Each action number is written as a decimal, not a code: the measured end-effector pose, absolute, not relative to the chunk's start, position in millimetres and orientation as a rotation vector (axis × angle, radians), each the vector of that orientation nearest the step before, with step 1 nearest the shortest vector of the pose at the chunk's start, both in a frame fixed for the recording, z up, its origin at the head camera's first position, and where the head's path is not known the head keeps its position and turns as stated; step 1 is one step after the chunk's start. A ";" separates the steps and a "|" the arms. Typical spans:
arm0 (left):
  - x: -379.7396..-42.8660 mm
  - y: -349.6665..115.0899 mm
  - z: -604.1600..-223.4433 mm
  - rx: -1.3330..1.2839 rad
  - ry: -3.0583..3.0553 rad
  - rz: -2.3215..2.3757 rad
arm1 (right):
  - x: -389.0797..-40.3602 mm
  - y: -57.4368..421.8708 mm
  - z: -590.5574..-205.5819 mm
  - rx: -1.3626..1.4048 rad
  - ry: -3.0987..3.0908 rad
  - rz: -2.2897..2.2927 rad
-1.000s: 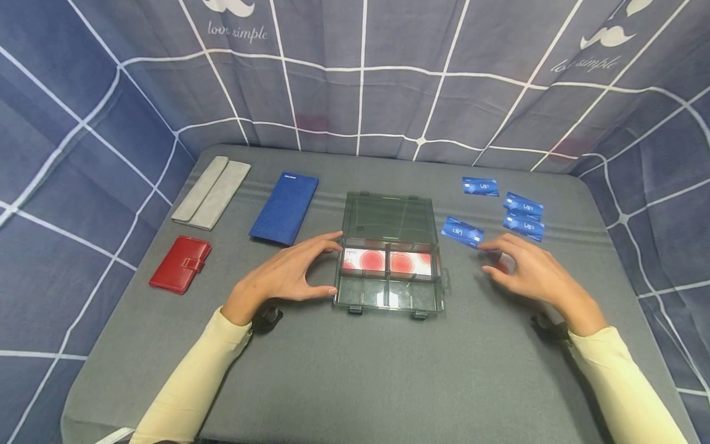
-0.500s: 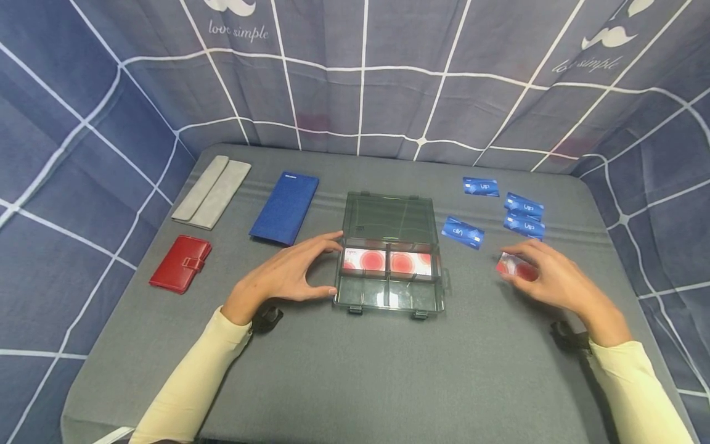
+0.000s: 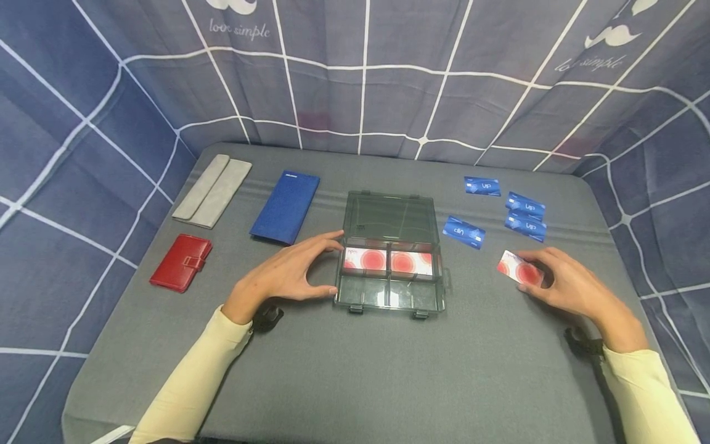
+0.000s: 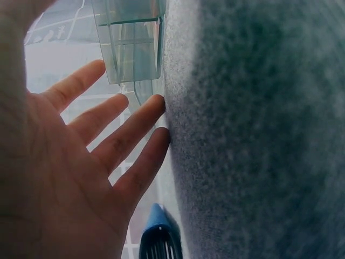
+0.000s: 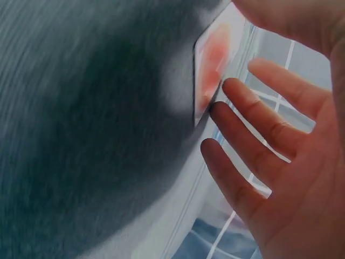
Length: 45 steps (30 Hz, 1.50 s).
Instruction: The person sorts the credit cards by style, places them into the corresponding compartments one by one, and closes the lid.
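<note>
A translucent green compartment box (image 3: 388,217) lies with its lid folded back, two red-and-white cards (image 3: 365,260) side by side in its upper compartments. At its left edge my left hand (image 3: 283,271) spreads thumb and fingers; in the left wrist view the fingers (image 4: 129,127) are extended near the box wall (image 4: 132,59). Another red-and-white card (image 3: 520,269) lies on the table at the right. My right hand (image 3: 571,283) is over that card's right side, fingertips and thumb at its edges. The right wrist view shows loosely extended fingers (image 5: 253,140) beside the card (image 5: 214,59).
Several blue VIP cards (image 3: 463,232) lie behind the right hand, two of them overlapping. Left of the box are a blue wallet (image 3: 285,207), a grey folded wallet (image 3: 212,191) and a red wallet (image 3: 181,263). Checked curtains (image 3: 333,92) surround the grey table (image 3: 388,382).
My right hand has drawn back to the right and toward me, away from the nearest blue card, uncovering more of the red-and-white card. My left hand and the box have stayed put.
</note>
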State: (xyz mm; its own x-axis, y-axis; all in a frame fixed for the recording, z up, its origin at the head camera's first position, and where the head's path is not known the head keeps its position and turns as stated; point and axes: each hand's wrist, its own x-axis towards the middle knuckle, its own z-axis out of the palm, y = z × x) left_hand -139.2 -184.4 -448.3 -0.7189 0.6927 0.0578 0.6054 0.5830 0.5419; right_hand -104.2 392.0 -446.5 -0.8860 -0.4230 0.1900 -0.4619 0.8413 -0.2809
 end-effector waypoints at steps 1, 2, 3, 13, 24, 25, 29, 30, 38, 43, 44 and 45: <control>-139.0 -184.4 -448.2 1.097 2.649 0.817 | -103.7 394.1 -447.2 0.697 -2.907 0.488; -138.8 -184.4 -448.0 1.097 2.648 0.818 | -103.2 395.9 -447.8 0.695 -2.914 0.484; -138.8 -184.4 -448.0 1.097 2.648 0.818 | -102.8 397.5 -448.4 0.691 -2.918 0.483; -139.1 -184.6 -448.0 1.089 2.646 0.818 | -102.6 402.1 -449.3 0.678 -2.895 0.523; -138.6 -184.7 -448.3 1.097 2.644 0.834 | -104.4 403.0 -451.0 0.682 -2.913 0.494; -138.5 -184.8 -448.1 1.097 2.645 0.833 | -105.0 402.9 -451.1 0.682 -2.915 0.497; -138.4 -185.4 -448.3 1.102 2.648 0.835 | -106.8 401.2 -451.1 0.675 -2.927 0.509; -138.3 -185.6 -448.4 1.102 2.649 0.836 | -107.3 400.5 -451.1 0.673 -2.930 0.512; -138.2 -185.4 -449.3 1.113 2.650 0.838 | -108.0 395.9 -450.4 0.656 -2.932 0.514; -138.1 -185.2 -448.7 1.111 2.647 0.835 | -109.9 393.4 -449.7 0.662 -2.927 0.517; -138.1 -185.2 -448.5 1.110 2.646 0.836 | -110.4 392.8 -449.4 0.661 -2.929 0.520; -138.1 -185.0 -448.3 1.112 2.645 0.839 | -110.7 392.1 -449.0 0.658 -2.934 0.521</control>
